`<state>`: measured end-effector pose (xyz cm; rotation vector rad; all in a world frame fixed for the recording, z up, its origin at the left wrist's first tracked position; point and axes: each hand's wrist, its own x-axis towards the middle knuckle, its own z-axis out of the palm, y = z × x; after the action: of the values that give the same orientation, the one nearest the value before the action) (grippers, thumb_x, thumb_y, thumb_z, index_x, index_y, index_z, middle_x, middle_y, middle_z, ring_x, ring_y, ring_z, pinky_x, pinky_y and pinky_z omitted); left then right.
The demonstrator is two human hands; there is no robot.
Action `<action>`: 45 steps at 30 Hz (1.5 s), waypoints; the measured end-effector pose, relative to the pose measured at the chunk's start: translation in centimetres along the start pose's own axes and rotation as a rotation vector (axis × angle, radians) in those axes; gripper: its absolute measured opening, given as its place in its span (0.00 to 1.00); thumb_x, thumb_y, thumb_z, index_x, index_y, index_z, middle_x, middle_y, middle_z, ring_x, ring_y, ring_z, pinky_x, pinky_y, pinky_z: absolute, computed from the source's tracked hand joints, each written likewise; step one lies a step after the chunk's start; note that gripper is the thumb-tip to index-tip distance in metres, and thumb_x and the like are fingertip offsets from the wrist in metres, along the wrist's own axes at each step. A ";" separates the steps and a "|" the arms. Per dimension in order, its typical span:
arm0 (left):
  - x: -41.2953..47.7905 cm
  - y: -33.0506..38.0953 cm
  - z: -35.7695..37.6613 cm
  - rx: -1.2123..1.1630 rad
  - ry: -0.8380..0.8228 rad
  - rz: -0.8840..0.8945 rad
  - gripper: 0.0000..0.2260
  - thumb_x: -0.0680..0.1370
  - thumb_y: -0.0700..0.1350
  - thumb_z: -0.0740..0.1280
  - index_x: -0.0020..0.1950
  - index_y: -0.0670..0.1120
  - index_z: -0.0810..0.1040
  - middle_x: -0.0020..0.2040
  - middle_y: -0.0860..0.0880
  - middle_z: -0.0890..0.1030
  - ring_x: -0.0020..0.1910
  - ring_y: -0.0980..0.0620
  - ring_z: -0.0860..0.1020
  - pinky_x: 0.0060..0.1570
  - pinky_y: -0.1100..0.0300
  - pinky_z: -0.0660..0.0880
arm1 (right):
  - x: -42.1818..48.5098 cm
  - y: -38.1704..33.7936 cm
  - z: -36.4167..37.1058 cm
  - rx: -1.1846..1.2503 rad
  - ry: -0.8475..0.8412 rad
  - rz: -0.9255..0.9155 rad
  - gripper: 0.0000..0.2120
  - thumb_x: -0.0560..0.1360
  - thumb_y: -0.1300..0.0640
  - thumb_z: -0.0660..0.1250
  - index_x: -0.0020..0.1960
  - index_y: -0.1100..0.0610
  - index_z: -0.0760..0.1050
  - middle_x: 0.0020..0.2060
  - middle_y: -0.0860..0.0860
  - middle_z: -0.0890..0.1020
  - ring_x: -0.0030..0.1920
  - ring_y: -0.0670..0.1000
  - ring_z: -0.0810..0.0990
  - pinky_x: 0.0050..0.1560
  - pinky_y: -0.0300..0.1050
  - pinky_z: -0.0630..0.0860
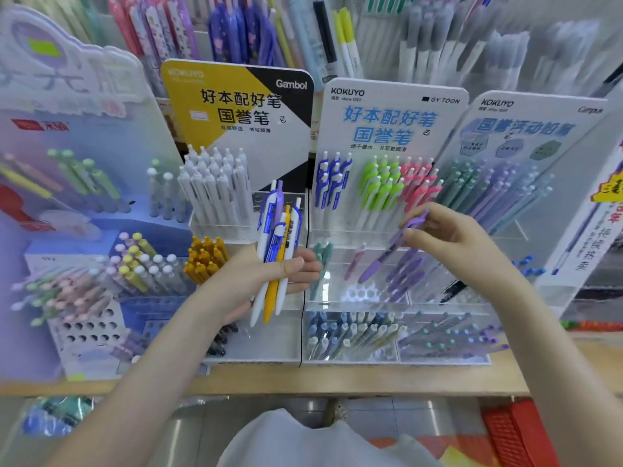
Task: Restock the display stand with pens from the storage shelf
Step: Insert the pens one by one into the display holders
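Observation:
My left hand (pixel 266 281) grips a bunch of pens (pixel 278 244), white with blue clips plus a yellow and a purple one, upright in front of the display stand (pixel 387 116). My right hand (pixel 451 237) pinches a single purple pen (pixel 387 254) near its clip end. That pen slants down to the left, its tip over the stand's middle tier, where more purple pens (pixel 404 271) stand in a perforated holder. The stand's upper tier holds blue, green and pink clip pens (pixel 377 187).
A yellow-and-black stand with white pens (pixel 215 187) is left of centre, mustard pens (pixel 205 257) below it. Pastel pen racks (pixel 84 284) fill the left, a slanted stand (pixel 505 183) the right. Lower trays (pixel 397 335) rest on a wooden shelf edge (pixel 337 382). A red basket (pixel 515 433) sits low right.

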<state>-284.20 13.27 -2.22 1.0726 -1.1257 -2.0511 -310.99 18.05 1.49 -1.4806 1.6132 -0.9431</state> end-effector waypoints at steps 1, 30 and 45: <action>0.1 -0.2 0.2 0.003 -0.023 -0.007 0.10 0.71 0.38 0.67 0.51 0.37 0.79 0.47 0.39 0.85 0.48 0.44 0.84 0.44 0.58 0.81 | -0.3 0.7 -0.2 -0.091 0.019 0.007 0.03 0.76 0.60 0.67 0.48 0.53 0.78 0.40 0.46 0.83 0.44 0.45 0.81 0.49 0.33 0.73; 2.2 -2.1 2.1 0.090 -0.228 -0.043 0.11 0.70 0.39 0.68 0.51 0.39 0.79 0.47 0.42 0.85 0.47 0.46 0.84 0.45 0.59 0.81 | 0.9 5.1 0.2 -0.710 0.169 -0.212 0.05 0.77 0.56 0.66 0.52 0.53 0.78 0.43 0.48 0.77 0.55 0.52 0.71 0.59 0.37 0.49; 2.4 -1.9 2.4 0.059 -0.234 -0.025 0.11 0.71 0.39 0.68 0.52 0.38 0.78 0.49 0.40 0.84 0.49 0.45 0.84 0.46 0.58 0.81 | 1.2 4.4 -0.6 -0.697 0.168 -0.169 0.06 0.77 0.58 0.66 0.53 0.56 0.78 0.38 0.43 0.75 0.48 0.51 0.74 0.55 0.41 0.60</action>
<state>-287.68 13.43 -3.97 0.8943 -1.3001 -2.2191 -313.62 17.17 -2.22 -2.0691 2.0933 -0.6232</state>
